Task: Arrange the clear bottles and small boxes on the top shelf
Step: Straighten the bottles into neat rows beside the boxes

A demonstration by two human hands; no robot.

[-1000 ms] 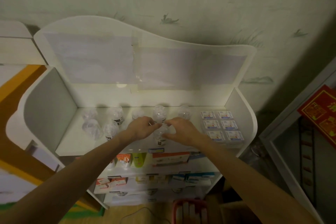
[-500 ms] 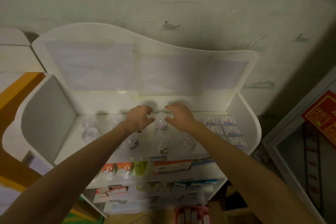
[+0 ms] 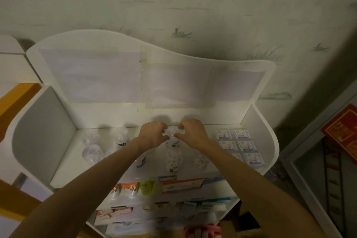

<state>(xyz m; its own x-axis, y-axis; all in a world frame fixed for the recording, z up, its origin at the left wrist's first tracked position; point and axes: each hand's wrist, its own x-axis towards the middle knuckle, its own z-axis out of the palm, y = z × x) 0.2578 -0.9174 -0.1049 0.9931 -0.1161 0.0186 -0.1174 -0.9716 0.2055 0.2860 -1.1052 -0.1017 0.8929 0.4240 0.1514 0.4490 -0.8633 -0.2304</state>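
Note:
Both hands reach to the back middle of the white top shelf [image 3: 63, 168]. My left hand [image 3: 152, 135] and my right hand [image 3: 191, 131] pinch the top of one clear bottle [image 3: 172, 133] from either side. In front of it stands another clear bottle [image 3: 173, 158], with one more to its right [image 3: 201, 160]. Several clear bottles [image 3: 90, 152] stand on the left part of the shelf, one of them [image 3: 121, 137] near the back. Several small white boxes [image 3: 241, 146] lie in neat rows at the right end.
White side panels [image 3: 42, 131] and a tall curved back panel [image 3: 150, 75] wall in the shelf. Lower shelves hold coloured boxes [image 3: 179, 184]. A framed glass panel with a red sign [image 3: 342, 131] stands at the right. A pink basket [image 3: 201, 232] sits below.
Both hands have moved from the front middle of the shelf to the back and now pinch a bottle there. The camera has tilted up a little.

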